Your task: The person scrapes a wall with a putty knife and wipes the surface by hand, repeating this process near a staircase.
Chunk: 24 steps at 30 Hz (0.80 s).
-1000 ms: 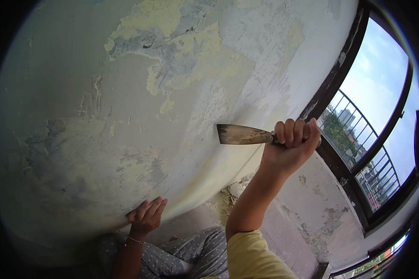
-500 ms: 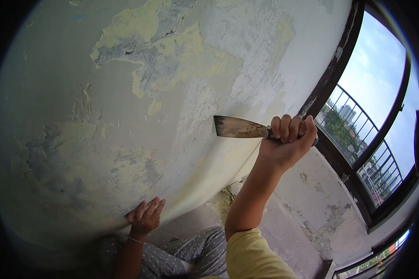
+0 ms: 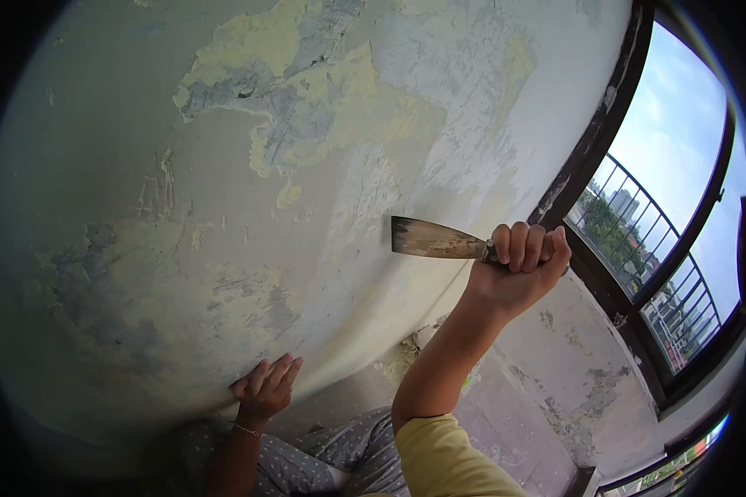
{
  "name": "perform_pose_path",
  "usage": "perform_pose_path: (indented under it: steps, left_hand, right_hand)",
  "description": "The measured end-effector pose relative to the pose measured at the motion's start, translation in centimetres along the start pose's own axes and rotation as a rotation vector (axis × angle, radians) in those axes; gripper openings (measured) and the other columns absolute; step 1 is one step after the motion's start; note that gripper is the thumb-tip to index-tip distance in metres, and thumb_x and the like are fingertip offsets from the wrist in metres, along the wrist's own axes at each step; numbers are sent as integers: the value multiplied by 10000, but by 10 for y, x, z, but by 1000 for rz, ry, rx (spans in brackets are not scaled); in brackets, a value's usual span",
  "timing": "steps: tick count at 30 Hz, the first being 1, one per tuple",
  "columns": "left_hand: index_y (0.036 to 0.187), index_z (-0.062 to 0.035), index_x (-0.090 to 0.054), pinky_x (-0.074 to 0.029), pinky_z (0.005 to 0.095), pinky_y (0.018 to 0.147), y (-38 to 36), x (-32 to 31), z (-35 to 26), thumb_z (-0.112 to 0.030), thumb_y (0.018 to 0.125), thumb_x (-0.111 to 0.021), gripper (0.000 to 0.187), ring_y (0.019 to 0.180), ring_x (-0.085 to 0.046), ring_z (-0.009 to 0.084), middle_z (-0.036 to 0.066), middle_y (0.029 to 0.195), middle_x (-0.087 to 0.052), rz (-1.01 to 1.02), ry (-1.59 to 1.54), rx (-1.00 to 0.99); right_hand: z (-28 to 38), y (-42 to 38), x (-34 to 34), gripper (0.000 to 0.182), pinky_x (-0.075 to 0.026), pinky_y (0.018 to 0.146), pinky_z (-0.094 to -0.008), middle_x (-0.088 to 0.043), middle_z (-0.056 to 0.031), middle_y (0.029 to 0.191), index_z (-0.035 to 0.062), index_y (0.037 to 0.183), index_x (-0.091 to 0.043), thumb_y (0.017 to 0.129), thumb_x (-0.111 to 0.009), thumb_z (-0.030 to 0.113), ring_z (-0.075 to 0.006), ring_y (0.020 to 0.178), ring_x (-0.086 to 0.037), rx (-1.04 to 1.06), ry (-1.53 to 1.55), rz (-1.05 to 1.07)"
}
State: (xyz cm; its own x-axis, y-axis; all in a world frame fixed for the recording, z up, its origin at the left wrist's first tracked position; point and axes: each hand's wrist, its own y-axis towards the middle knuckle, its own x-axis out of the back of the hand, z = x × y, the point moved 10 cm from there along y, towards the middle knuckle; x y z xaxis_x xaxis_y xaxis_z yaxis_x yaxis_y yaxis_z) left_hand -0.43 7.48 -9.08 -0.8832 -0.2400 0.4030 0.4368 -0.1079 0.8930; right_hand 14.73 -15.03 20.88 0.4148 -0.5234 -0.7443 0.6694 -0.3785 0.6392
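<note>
Two hands (image 3: 267, 391) (image 3: 522, 269), one scraper (image 3: 436, 238), one bracelet (image 3: 246, 430).

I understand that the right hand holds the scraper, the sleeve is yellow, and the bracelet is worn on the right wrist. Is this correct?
Not quite: the head view shows the bracelet on the wrist of the left hand, not the right. The right hand does hold the scraper, and the sleeve is yellow.

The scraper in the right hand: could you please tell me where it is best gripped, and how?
Probably by its handle, coming from the window side: the scraper lies sideways, its wide, flat blade facing away from the window, and the right hand wraps the handle.
</note>
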Motion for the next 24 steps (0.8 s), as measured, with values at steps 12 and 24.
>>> perform_pose_path:
  steps: [12, 24]
  left_hand:
    - [1161, -347, -649, -250, 332, 925, 0, 1, -2, -228, 889, -470, 347, 1277, -359, 133, -154, 1254, -573, -3, -7, -2]
    - [1161, -341, -652, -271, 333, 911, 1, 1, -3, -209, 877, -467, 364, 1281, -350, 143, -143, 1263, -565, 3, -11, -1]
  right_hand:
    - [55, 15, 28, 400, -249, 338, -216, -257, 51, 447, 173, 567, -284, 903, -501, 179, -47, 371, -221, 190, 170, -2]
    - [11, 16, 86, 356, -263, 379, -216, -317, 45, 467, 148, 572, -339, 870, -529, 111, -65, 391, -275, -19, 489, -123]
